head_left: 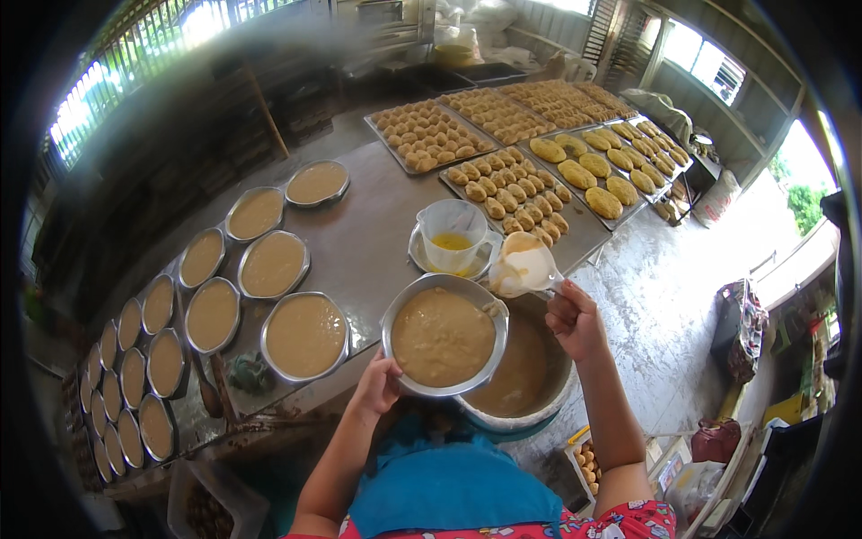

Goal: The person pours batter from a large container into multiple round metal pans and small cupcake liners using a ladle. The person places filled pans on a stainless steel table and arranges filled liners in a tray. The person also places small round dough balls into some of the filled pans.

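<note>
My left hand grips the rim of a round metal cake pan filled with tan batter. The pan is held partly over a large bucket, which has more batter inside. Closed around the handle of a white plastic measuring jug is my right hand. The jug is tilted above the bucket, beside the pan's right rim, with batter smeared on it. Just beyond the pan, a clear plastic jug with yellow liquid stands on a plate.
Several batter-filled pans line the metal table at left. Trays of small dough pieces and yellow oval loaves cover its far right. A wooden stick leans behind. Below right sits a crate of rolls; bags lie near shelves.
</note>
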`<state>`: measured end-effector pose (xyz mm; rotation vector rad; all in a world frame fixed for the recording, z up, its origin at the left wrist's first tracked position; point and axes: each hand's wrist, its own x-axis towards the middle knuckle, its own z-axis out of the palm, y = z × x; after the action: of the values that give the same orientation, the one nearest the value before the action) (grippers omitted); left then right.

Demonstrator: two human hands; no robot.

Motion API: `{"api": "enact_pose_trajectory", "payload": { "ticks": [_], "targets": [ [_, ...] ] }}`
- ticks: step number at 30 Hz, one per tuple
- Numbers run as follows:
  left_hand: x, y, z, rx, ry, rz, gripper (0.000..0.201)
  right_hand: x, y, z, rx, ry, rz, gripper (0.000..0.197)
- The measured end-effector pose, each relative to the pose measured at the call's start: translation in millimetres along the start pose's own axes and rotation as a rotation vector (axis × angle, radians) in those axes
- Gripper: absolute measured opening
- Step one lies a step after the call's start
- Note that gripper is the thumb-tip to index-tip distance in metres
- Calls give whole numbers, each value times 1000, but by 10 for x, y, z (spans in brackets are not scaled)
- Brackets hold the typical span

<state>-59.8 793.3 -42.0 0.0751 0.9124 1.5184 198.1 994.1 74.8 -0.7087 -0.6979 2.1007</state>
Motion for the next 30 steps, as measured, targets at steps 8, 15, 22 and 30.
{"api": "enact_pose_trajectory", "payload": {
  "ticks": [8,15,22,30],
  "targets": [
    [-58,107,-125,77,118,27,64,506,477,-1056,-199,252,-45,14],
    [-101,225,-154,115,300,86,67,1010,1541,-1801,-1613,204,-400,13],
    [-266,460,-308,23,388,171,71,1602,1915,-2303,-1797,420,-72,17],
    [-258,493,-437,35,388,192,68,1590,2771,-2110,-2389,-353,-252,23]
  ]
}}
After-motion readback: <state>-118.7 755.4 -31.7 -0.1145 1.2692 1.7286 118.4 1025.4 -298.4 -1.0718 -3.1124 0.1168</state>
